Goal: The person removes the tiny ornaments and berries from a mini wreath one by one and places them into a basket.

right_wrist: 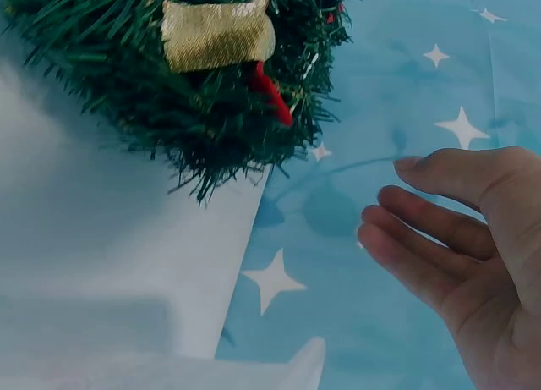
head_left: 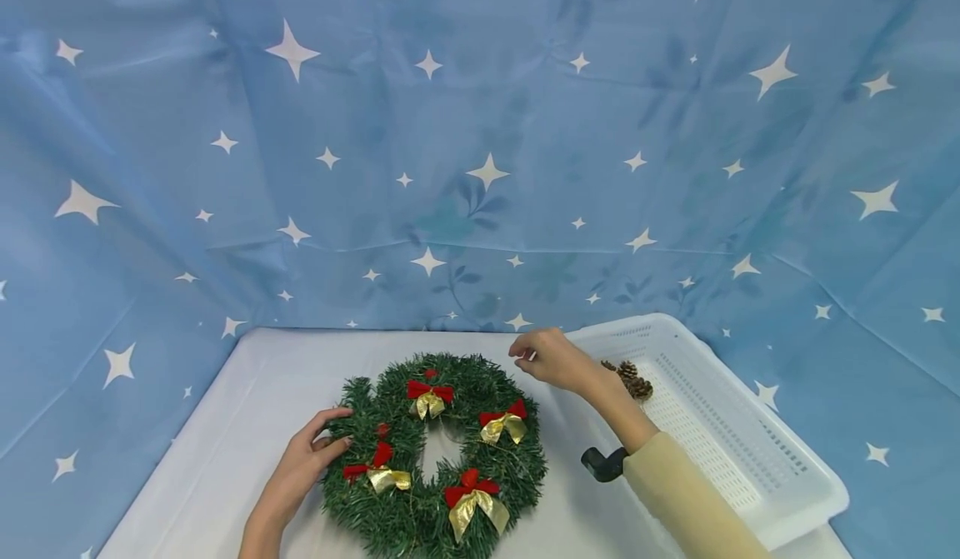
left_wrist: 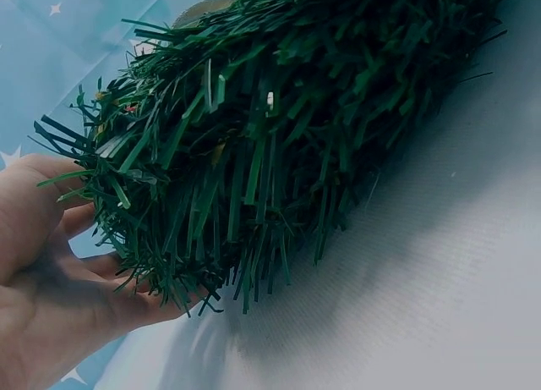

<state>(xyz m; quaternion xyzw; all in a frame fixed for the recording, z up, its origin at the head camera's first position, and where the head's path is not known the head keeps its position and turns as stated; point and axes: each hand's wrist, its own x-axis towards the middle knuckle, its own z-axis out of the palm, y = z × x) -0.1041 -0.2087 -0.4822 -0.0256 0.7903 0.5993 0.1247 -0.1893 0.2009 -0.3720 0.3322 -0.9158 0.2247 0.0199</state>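
A green tinsel wreath (head_left: pixel 521 463) with several red-and-gold bows lies on the white table. My left hand (head_left: pixel 303 463) grips its left edge, thumb and fingers on either side of the greenery. In the left wrist view, part of that hand (left_wrist: pixel 51 297) is hidden behind the green strands (left_wrist: pixel 254 153). Off the wreath's upper right side, my right hand (head_left: pixel 553 359) hovers with loosely bent fingers and holds nothing. The right wrist view shows this hand (right_wrist: pixel 473 238) apart from the wreath, where a gold bow (right_wrist: pixel 215 39) faces the camera.
A white perforated plastic basket (head_left: pixel 806 492) stands at the right of the table. Several brown pine cones (head_left: pixel 636 384) lie in it, partly behind my right forearm. A black curved piece (head_left: pixel 603 465) sits by the right sleeve. Blue star-print cloth (head_left: pixel 450 126) hangs behind the table (head_left: pixel 270 359).
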